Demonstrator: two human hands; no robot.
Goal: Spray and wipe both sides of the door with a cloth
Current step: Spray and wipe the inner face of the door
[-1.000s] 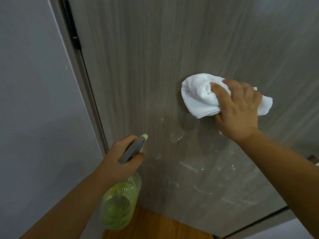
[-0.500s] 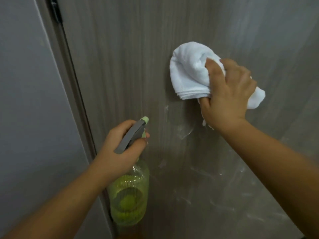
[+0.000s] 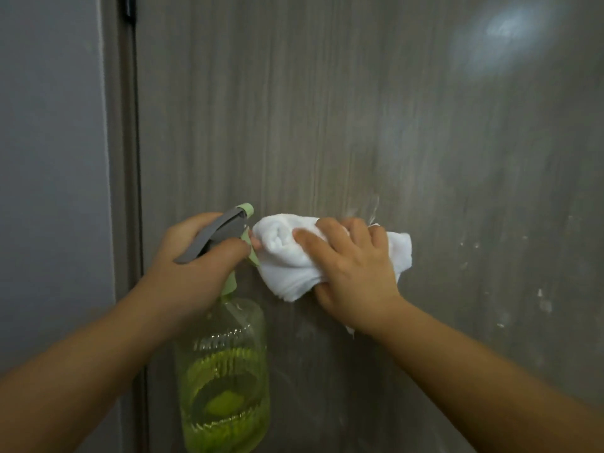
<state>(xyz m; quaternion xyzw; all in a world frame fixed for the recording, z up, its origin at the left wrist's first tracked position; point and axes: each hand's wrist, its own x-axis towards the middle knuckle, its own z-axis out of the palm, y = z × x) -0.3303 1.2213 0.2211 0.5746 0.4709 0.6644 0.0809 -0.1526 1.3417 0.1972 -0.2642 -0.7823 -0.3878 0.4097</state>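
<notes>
Both hands: busy; left hand point(image 3: 192, 266) wraps the spray bottle point(image 3: 225, 371), finger on its trigger; right hand point(image 3: 353, 273) clutches the cloth point(image 3: 294, 256).
Cloth: white, soft, bunched against the door point(image 3: 359, 109), at 3 o'clock from the nozzle, almost touching it.
Door: grey wood-grain, smooth, droplets at 3 o'clock.
Technique: judged best with firm overlapping strokes toward those droplets.
Bottle: translucent green plastic, ribbed.

Bare door point(image 3: 359, 109) above, spray bottle point(image 3: 225, 371) crowding cloth's point(image 3: 284, 259) left
</notes>
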